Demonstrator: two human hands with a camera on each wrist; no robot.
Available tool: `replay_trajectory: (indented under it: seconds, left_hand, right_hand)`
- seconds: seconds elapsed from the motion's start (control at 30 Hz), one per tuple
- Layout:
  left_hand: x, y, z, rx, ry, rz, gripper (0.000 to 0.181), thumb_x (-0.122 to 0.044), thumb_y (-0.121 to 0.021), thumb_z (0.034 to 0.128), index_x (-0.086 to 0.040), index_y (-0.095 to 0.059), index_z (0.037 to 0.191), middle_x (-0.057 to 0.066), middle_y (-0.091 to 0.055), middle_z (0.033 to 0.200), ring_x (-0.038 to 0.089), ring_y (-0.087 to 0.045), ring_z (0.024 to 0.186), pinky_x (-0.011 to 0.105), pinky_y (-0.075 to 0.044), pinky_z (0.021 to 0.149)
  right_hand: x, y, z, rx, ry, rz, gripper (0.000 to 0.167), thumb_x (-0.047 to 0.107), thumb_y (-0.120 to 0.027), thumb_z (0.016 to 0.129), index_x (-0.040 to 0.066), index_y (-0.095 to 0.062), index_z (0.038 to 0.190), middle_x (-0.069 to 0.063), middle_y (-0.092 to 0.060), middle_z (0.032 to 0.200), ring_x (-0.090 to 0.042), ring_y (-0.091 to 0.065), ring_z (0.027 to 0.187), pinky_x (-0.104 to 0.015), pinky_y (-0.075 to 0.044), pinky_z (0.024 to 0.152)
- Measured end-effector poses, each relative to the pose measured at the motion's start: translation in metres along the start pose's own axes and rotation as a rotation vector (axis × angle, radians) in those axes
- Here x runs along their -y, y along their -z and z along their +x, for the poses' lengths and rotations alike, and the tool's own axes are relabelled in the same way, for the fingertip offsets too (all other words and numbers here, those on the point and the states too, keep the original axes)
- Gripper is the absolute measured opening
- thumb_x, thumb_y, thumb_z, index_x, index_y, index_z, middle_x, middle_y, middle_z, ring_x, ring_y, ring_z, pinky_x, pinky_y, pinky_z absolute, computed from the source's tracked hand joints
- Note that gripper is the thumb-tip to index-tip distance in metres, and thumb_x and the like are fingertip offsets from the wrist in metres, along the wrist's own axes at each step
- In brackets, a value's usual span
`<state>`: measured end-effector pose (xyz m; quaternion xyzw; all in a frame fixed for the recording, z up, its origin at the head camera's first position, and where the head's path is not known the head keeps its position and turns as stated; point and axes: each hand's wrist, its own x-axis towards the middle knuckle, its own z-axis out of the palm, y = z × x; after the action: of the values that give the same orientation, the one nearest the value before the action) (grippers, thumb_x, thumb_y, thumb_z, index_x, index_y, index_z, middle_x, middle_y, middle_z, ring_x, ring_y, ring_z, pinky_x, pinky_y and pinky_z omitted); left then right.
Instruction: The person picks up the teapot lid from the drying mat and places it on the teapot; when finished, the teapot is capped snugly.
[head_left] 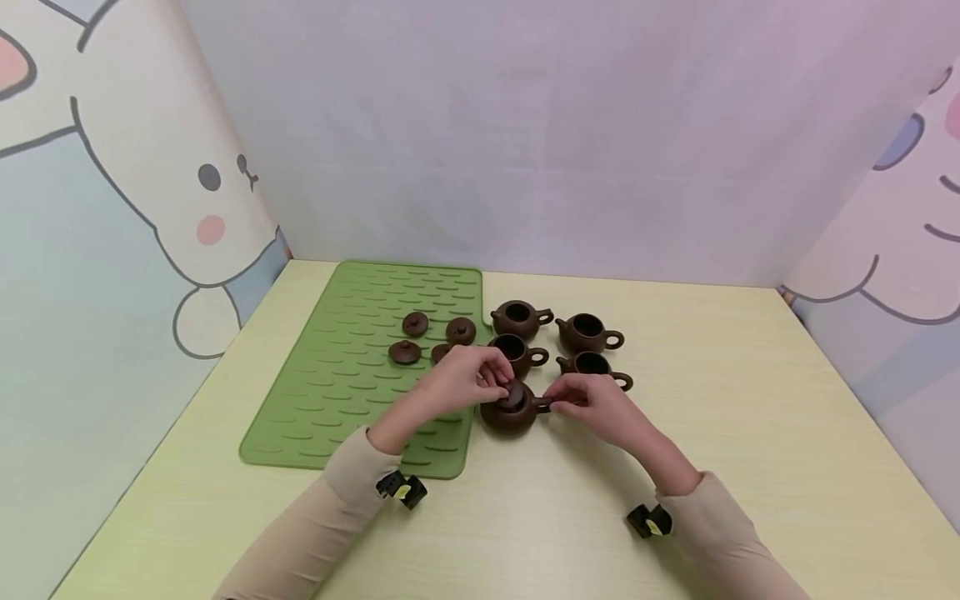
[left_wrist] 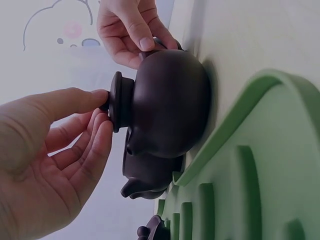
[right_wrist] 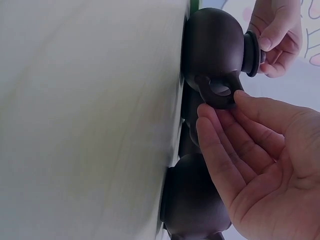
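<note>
Just right of the green mat [head_left: 337,383], a small brown teapot [head_left: 506,421] is standing on the tabletop [head_left: 540,525], and the left hand [head_left: 467,377] is pinching its lid [left_wrist: 117,102] right at the top while the right hand [head_left: 597,406] is holding the handle [right_wrist: 219,103]. The hands seem to be fitting the lid on or lifting it off, I cannot tell which; the next move is probably calling for a steady pot and a gentle, straight push or pull.

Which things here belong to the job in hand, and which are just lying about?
In use:
- lid, pinched by the left hand
- teapot, handle pinched by the right hand

Lying about just now:
- four other lidless teapots
- four lids on the green mat
</note>
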<state>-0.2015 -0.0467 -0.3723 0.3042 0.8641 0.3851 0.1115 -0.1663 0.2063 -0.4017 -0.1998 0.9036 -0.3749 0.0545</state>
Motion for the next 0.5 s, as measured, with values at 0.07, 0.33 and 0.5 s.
replay_trajectory:
  seconds: [0.07, 0.33, 0.5]
  left_hand:
    - [-0.0009, -0.0008, 0.0004, 0.006, -0.002, 0.001, 0.013, -0.004, -0.072, 0.0879, -0.009, -0.069, 0.1, 0.001, -0.07, 0.093, 0.007, -0.064, 0.08, 0.017, -0.055, 0.073]
    - [-0.0015, -0.0053, 0.0013, 0.019, 0.006, -0.005, 0.014, -0.002, -0.073, 0.0865, -0.007, -0.069, 0.099, 0.003, -0.07, 0.093, 0.008, -0.063, 0.08, 0.016, -0.055, 0.072]
    - [-0.0009, -0.0078, 0.0028, 0.022, 0.005, 0.008, 0.014, -0.003, -0.074, 0.0865, -0.008, -0.069, 0.099, 0.002, -0.07, 0.093, 0.007, -0.063, 0.08, 0.016, -0.054, 0.072]
  right_hand:
    - [0.0001, 0.0, 0.0, 0.001, 0.0, 0.001, 0.009, 0.008, -0.072, 0.09, 0.012, -0.074, 0.097, -0.001, -0.073, 0.096, -0.012, -0.069, 0.092, -0.023, -0.057, 0.08]
    - [0.0001, 0.0, 0.0, 0.005, 0.006, 0.005, 0.009, 0.007, -0.072, 0.09, 0.012, -0.074, 0.097, -0.001, -0.073, 0.096, -0.012, -0.069, 0.091, -0.023, -0.057, 0.08]
    - [-0.0008, -0.0004, -0.0001, 0.003, 0.009, 0.008, 0.008, 0.007, -0.072, 0.09, 0.012, -0.074, 0.097, -0.001, -0.073, 0.095, -0.011, -0.069, 0.091, -0.023, -0.057, 0.08]
